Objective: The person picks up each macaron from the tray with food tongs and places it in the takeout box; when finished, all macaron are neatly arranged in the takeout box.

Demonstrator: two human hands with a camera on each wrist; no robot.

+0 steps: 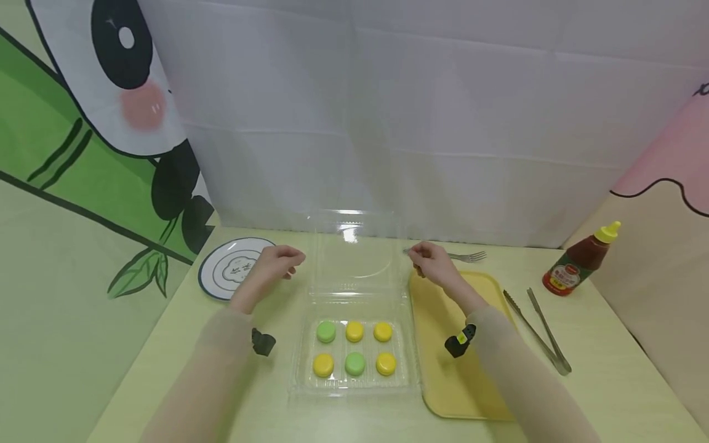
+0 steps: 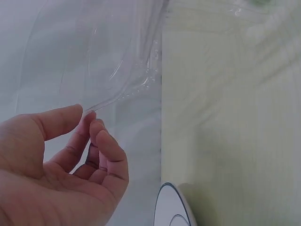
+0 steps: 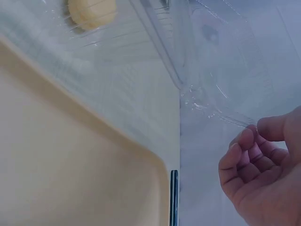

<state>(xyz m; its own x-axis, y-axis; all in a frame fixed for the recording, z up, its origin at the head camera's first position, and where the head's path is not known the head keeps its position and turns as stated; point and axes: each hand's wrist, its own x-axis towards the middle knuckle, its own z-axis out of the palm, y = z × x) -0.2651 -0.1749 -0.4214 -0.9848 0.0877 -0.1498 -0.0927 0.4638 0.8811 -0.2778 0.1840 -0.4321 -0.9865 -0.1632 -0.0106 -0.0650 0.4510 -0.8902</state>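
A clear plastic box (image 1: 411, 375) with its hinged lid (image 1: 354, 258) raised stands in the middle of the table. Several yellow macarons (image 1: 324, 365) and two green macarons (image 1: 355, 363) sit in its base in two rows. My left hand (image 1: 272, 266) is left of the lid; in the left wrist view its thumb and forefinger pinch the lid's thin edge at a corner. On the other side, my right hand (image 1: 434, 263) pinches the lid's opposite edge, as the right wrist view shows. The box's hinge lies between the raised lid and the base.
A white plate (image 1: 213, 271) with a blue rim lies at the back left. Right of the box is a yellow tray (image 1: 443, 369), partly beneath my right arm. A fork (image 1: 469, 256), metal tongs (image 1: 545, 338) and a red sauce bottle (image 1: 576, 264) with a yellow cap are farther right.
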